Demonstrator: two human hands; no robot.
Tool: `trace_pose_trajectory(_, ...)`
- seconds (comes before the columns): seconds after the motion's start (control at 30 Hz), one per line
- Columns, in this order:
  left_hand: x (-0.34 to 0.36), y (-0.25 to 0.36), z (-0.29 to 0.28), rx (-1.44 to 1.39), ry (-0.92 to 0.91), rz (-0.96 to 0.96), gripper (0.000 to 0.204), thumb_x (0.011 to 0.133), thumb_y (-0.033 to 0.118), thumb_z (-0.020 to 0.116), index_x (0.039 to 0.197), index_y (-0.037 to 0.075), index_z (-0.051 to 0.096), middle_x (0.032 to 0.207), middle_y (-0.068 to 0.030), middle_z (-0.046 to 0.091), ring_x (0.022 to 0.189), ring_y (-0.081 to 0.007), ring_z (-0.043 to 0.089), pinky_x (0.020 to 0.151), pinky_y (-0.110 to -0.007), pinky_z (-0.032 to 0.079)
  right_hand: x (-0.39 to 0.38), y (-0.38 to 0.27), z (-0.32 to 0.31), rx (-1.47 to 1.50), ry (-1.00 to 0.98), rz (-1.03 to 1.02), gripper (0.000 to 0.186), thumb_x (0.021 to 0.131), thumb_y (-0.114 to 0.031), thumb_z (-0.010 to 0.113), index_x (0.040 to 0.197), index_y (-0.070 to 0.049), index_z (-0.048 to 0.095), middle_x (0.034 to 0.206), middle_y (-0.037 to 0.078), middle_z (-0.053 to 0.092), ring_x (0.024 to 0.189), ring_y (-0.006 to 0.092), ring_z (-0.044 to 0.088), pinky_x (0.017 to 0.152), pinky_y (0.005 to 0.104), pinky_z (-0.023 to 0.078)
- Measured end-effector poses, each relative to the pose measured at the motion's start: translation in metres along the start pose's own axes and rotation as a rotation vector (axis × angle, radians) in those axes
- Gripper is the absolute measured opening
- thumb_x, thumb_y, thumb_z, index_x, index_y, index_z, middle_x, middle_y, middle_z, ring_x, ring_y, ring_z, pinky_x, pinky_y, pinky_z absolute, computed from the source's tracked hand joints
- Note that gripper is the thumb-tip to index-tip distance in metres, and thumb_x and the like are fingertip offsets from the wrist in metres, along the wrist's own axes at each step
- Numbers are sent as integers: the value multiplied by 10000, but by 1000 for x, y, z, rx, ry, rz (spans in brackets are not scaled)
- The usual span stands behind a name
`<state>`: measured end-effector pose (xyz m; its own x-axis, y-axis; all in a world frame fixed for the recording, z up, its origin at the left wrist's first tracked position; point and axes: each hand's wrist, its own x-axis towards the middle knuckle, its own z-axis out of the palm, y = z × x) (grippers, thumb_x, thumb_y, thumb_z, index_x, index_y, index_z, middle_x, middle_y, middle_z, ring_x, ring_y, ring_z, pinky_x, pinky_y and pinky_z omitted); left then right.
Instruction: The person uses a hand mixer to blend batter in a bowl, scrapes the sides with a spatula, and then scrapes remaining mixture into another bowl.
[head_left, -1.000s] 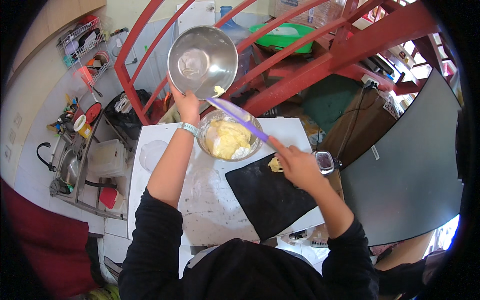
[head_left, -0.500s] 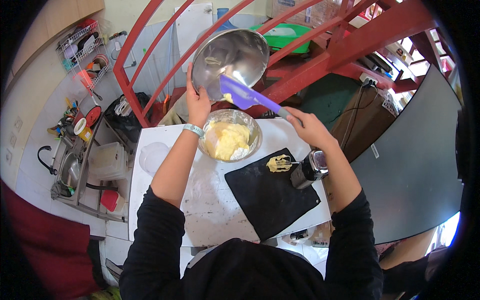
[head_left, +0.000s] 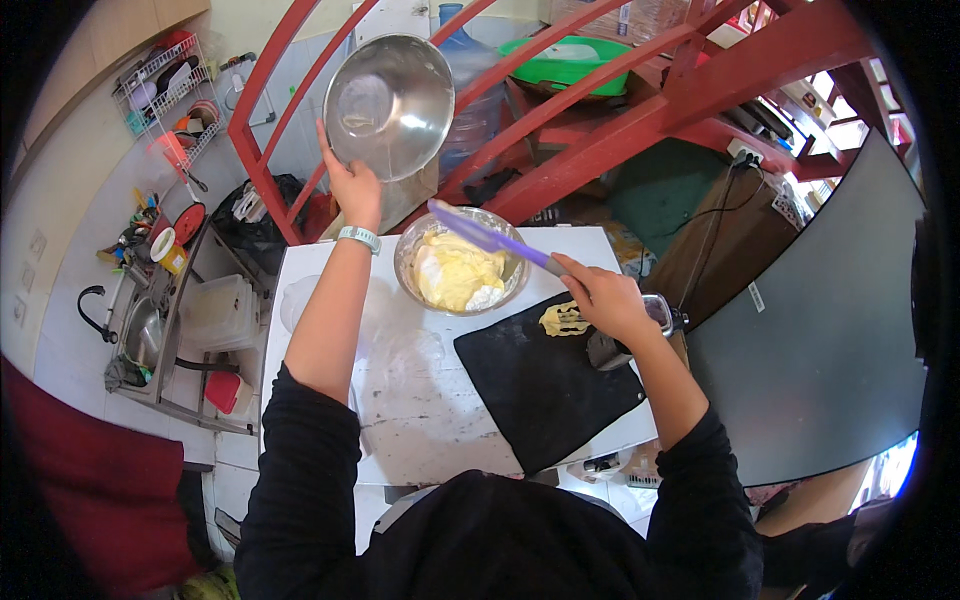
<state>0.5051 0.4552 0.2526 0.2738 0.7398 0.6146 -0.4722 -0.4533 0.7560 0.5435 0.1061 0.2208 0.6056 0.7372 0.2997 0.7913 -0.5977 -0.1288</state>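
Note:
My left hand [head_left: 354,188] grips the rim of a shiny steel mixing bowl [head_left: 400,110], tilted and raised past the table's far left side; only a thin smear shows inside. In my right hand [head_left: 607,298] is a purple spatula [head_left: 490,235] with a grey handle, its blade over the far part of a second bowl [head_left: 404,270]. That bowl stands on the table and holds pale yellow batter [head_left: 455,270] with white powder at its edges. Under my right forearm, a hand mixer [head_left: 610,350] rests on a black cloth [head_left: 530,400], its beater [head_left: 563,319] coated in batter.
A white table [head_left: 410,420] carries these things, with a pale round container [head_left: 298,300] at its left edge. Red railings [head_left: 570,190] run behind it. A sink [head_left: 145,330] and a dish rack [head_left: 165,90] are at the left; a grey panel [head_left: 810,330] stands at the right.
My left hand has moved the steel bowl left and away from the batter. The spatula has come out of the steel bowl and dropped lower, over the batter bowl.

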Motion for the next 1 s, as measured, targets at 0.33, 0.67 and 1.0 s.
trace_pose_trajectory(0.33,-20,8,-13,-128,-129,-286,773,756,-169,301,1432,194,209,1391,-135,355,1228,-254,427,964,-293,391,8,-14,-50,360,190,169,356,888,-268,521,1240,-222,507,745,139,614,671,322,601,592,425,474)
trace_pose_trajectory(0.67,-54,39,13,-388,-309,-569,698,816,-114,281,1410,209,110,1331,-165,347,1096,-338,528,691,-406,600,46,-28,-81,-218,259,99,373,904,-293,476,1274,-252,466,755,100,558,672,299,606,563,425,494)
trace_pose_trajectory(1.0,-41,30,-13,-254,-475,-327,571,846,-73,362,1360,137,226,1263,-157,439,1039,-294,570,710,-377,594,48,-20,-102,-237,74,-154,363,887,-277,492,1249,-260,502,767,103,569,691,289,611,553,400,501)
